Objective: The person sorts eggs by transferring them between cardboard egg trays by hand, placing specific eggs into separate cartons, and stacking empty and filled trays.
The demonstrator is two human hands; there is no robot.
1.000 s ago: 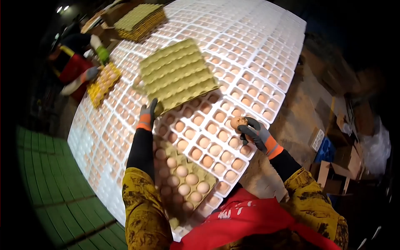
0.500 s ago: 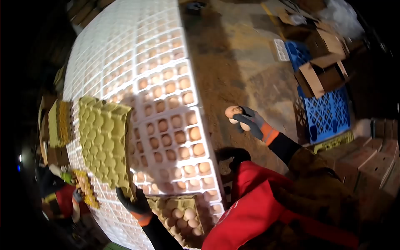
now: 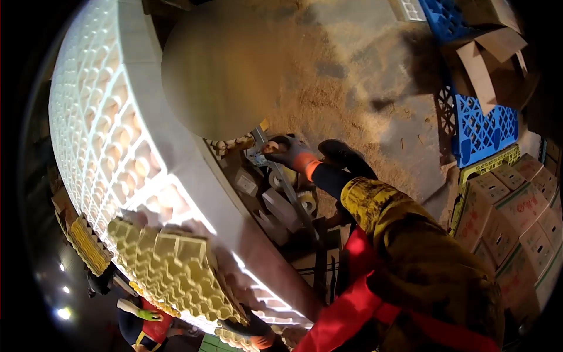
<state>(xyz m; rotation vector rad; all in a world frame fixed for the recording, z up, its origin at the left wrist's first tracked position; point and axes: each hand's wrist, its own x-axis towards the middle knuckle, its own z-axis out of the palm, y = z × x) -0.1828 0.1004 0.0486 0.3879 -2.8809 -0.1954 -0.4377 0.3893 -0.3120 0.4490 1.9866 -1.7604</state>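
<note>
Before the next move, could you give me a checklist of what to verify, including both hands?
1. Left hand gripping the egg tray: ok.
2. Right hand holding something securely: cannot tell; its contents are unclear.
3. Right hand clear of the grey bar: cannot tell; they overlap in view.
4. Co-worker apart from the left hand: ok.
5. Floor fully visible: not ok; a blurred patch hides part.

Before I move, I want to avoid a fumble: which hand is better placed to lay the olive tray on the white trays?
Left, I'd say: the left hand is at the near edge of the olive tray, by the white trays. The right hand reaches out beyond their edge, away from the olive tray.
</note>
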